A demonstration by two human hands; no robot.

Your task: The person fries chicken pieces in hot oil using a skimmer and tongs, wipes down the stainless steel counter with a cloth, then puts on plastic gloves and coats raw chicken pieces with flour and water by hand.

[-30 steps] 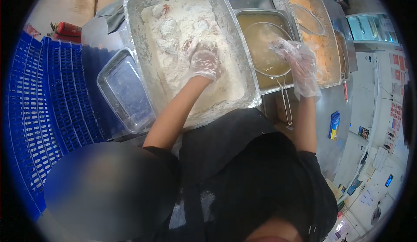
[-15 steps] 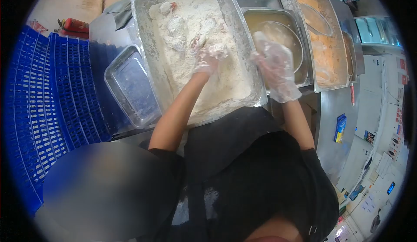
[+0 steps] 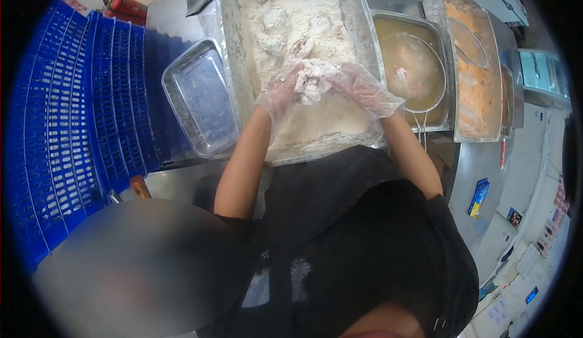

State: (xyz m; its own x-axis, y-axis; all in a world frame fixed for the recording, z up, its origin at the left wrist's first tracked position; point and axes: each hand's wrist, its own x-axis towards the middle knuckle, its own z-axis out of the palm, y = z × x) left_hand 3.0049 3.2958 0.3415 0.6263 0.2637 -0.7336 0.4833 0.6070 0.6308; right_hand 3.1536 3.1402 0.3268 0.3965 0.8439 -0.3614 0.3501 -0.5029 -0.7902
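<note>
Both of my hands wear clear plastic gloves and are over a deep metal pan (image 3: 371,31) of white flour (image 3: 331,116). Between them is a lumpy, flour-coated piece of raw meat (image 3: 314,81). My left hand (image 3: 284,90) is closed on its left side, while my right hand (image 3: 359,88) grips it from the right; some fingertips are hidden behind the piece. Farther back in the flour lie several more coated meat pieces (image 3: 276,19), a few with reddish patches showing.
To the right, a pan of cloudy liquid (image 3: 419,58) holds a round wire strainer (image 3: 445,80) with pale pieces in it. Beyond stands a pan of orange coating (image 3: 467,98). At left are a metal tray (image 3: 203,146) and stacked blue crates (image 3: 118,89).
My right hand has moved left from over the liquid pan to the flour pan and met my left hand. The meat piece is now raised between them. The view has shifted slightly.
</note>
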